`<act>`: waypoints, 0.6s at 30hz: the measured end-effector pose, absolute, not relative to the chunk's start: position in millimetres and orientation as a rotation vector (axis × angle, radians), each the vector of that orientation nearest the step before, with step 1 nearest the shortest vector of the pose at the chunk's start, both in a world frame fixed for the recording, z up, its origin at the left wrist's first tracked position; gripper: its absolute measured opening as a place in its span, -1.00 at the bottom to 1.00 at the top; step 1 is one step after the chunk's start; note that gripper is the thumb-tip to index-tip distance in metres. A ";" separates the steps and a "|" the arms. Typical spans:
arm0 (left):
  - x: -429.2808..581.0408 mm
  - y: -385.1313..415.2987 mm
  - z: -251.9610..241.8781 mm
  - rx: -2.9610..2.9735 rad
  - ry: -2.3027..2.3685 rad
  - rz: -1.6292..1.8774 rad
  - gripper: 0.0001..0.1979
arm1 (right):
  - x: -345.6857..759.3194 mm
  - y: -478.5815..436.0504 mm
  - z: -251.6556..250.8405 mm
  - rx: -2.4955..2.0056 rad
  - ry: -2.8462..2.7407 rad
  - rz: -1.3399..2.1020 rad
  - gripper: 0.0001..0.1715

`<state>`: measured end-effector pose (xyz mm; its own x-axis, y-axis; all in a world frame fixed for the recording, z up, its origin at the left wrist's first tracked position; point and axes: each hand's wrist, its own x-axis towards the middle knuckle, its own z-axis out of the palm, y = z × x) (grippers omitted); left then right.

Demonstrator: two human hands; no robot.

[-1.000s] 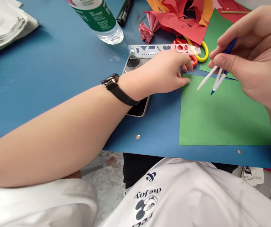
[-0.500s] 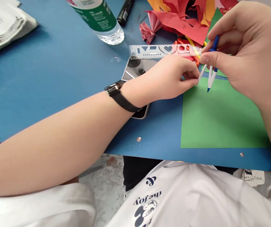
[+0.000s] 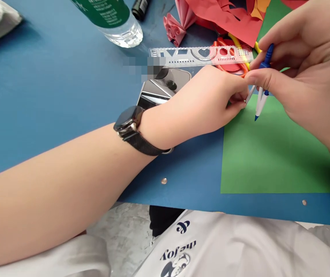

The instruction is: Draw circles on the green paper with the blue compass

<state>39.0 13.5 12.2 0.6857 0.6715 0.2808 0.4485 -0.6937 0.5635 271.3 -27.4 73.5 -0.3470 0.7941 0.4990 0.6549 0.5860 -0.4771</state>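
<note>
A blue and white drawing compass (image 3: 260,102) is pinched near its hinge between the thumb and fingers of my right hand (image 3: 306,65). Its blue pencil tip points down over a green paper sheet (image 3: 271,157); whether the tip touches the sheet I cannot tell. My left hand (image 3: 211,100), wearing a black watch, has its fingers closed at the end of the other, thin leg of the compass. Those fingertips are at the sheet's upper left corner, and the curled ones are partly hidden.
Behind my hands lie a clear stencil ruler (image 3: 179,57) and orange-red scissors (image 3: 231,61), partly covered. A phone (image 3: 153,90) is under my left wrist. A water bottle (image 3: 124,32), black marker (image 3: 140,8), pink paper flower (image 3: 175,29) and red paper scraps (image 3: 225,19) stand further back.
The view has shifted slightly, with objects sitting lower or further left in it. Both hands keep their hold on the compass, which shows little movement against the green sheet.
</note>
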 end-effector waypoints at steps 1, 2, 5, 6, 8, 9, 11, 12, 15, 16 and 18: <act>38.4 12.2 13.3 2.471 0.879 0.672 -0.81 | 270.1 -27.8 73.9 -1.169 -2.099 0.256 -0.84; 37.9 11.1 14.6 2.491 0.885 0.683 -0.81 | 269.0 -28.2 74.1 -1.197 -2.083 0.263 -0.81; 36.7 8.9 19.2 2.501 0.886 0.693 -0.80 | 267.7 -30.3 73.3 -1.235 -2.006 0.287 -0.72; 36.4 8.6 20.5 2.499 0.885 0.690 -0.80 | 268.2 -31.2 73.0 -1.242 -1.985 0.296 -0.70; 35.9 8.1 21.9 2.505 0.891 0.682 -0.81 | 270.7 -32.9 73.4 -1.262 -1.998 0.324 -0.69; 35.7 8.0 22.0 2.513 0.898 0.683 -0.80 | 272.4 -33.5 74.2 -1.289 -2.024 0.340 -0.69; 35.2 7.6 21.4 2.533 0.905 0.690 -0.79 | 275.6 -34.1 77.1 -1.329 -2.067 0.337 -0.68; 34.9 7.4 20.9 2.538 0.905 0.694 -0.79 | 276.3 -34.2 79.1 -1.342 -2.082 0.326 -0.66; 33.9 6.9 20.2 2.534 0.900 0.701 -0.79 | 271.8 -35.8 86.3 -1.396 -2.053 0.403 -0.65; 33.6 6.9 20.2 2.531 0.899 0.699 -0.79 | 267.9 -37.0 88.7 -1.417 -1.945 0.493 -0.66; 33.3 7.1 20.3 2.528 0.894 0.709 -0.79 | 258.9 -40.1 92.5 -1.423 -1.651 0.663 -0.63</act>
